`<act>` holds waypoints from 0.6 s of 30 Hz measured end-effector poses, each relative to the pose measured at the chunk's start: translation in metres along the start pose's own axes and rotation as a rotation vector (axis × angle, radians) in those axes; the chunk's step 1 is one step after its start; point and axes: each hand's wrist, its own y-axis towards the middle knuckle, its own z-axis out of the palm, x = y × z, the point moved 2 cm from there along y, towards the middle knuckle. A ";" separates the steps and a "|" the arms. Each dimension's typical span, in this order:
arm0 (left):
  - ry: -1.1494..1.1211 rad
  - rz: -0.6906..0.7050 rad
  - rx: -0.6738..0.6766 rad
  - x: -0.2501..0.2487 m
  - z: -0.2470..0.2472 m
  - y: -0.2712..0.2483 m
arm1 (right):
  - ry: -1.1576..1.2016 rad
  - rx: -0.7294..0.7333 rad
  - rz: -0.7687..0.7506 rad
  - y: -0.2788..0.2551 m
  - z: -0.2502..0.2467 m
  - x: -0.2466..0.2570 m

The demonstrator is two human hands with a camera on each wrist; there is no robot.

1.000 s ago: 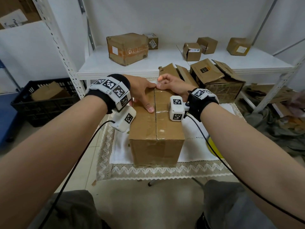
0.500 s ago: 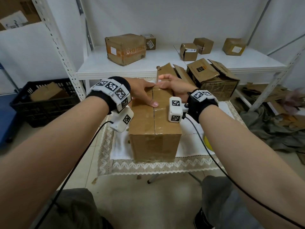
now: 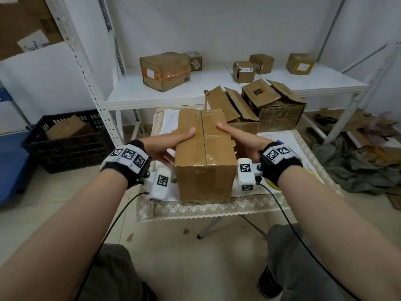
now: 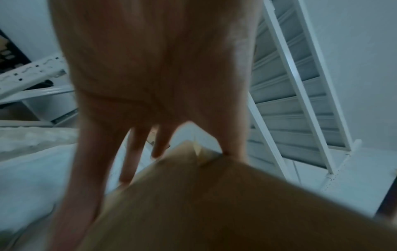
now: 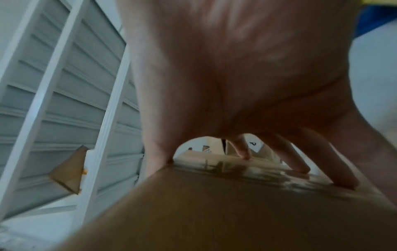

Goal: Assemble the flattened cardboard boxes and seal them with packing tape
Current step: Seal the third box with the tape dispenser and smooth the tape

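A closed brown cardboard box with clear tape along its top seam (image 3: 205,157) stands in the centre of the head view, on a small table covered with a white lace-edged cloth (image 3: 208,208). The left hand (image 3: 167,146) clasps the box's left side: its thumb lies over the top edge onto the top face, and its fingers run down the side wall. The right hand (image 3: 240,141) mirrors it on the right side, thumb on top near the seam, fingers against the right wall. So both hands grasp the box between them, thumbs above and fingers on the flanks.

The left wrist view, blurred, shows what the head view hides: the fingers (image 4: 137,152) are spread and nearly straight against the cardboard, with the thumb hooked over the box's upper edge. The right wrist view shows the other side: spread fingers (image 5: 322,163) rest on a glossy, taped stretch of the wall, thumb at lower left over the edge.

Only the head view shows the surroundings. Just behind the box, right of centre, sit opened brown boxes with loose flaps (image 3: 267,105). At mid-left is a black plastic crate (image 3: 65,146) holding cardboard. Farther up, a white metal shelf (image 3: 217,92) carries a large taped brown parcel (image 3: 165,70) and several small brown boxes (image 3: 262,65).
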 end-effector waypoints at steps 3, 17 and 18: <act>0.017 -0.013 -0.023 -0.016 0.008 -0.017 | -0.058 0.025 -0.012 -0.015 0.003 0.012; 0.042 0.431 -0.363 -0.068 -0.022 -0.092 | -0.025 -0.063 -0.353 -0.077 0.004 0.068; 0.080 0.466 -0.370 -0.063 -0.017 -0.089 | 0.009 -0.069 -0.394 -0.077 0.007 0.067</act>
